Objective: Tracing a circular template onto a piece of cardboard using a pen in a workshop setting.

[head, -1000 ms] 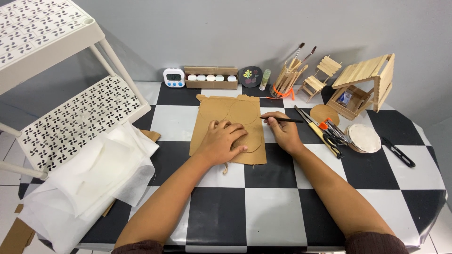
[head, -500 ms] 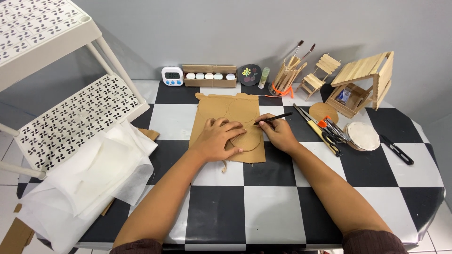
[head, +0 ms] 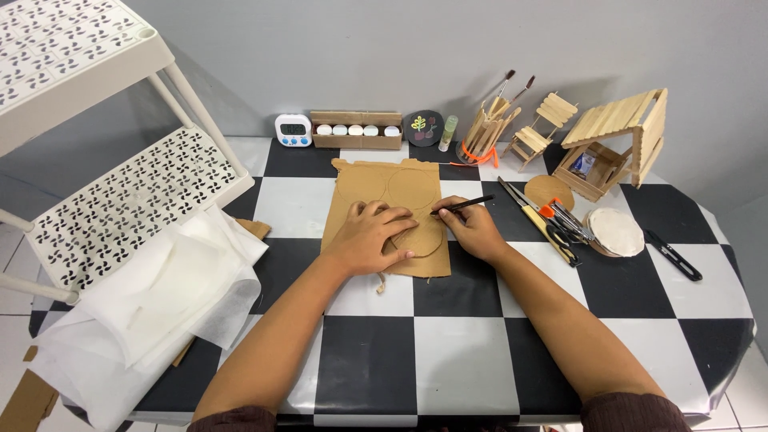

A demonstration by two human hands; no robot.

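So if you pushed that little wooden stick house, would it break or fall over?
The stick house looks light, being built of thin flat sticks, so a push would probably slide it across the glossy checkered table. Its roof juts out wide over a small base, so it might tip. The thin sticks likely crack if squeezed.

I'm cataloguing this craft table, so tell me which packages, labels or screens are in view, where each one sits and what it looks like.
Digital timer: back edge of the table, left of the box; small, white, rounded, with a grey screen and blue buttons.
Cardboard box: back edge, centre; long, low, brown, holding a row of white-capped pots.
Glue stick: right of the dark round plaque; upright tube, pale green with a label band.
Small packet: inside the stick house, dark bluish; details too small to tell.
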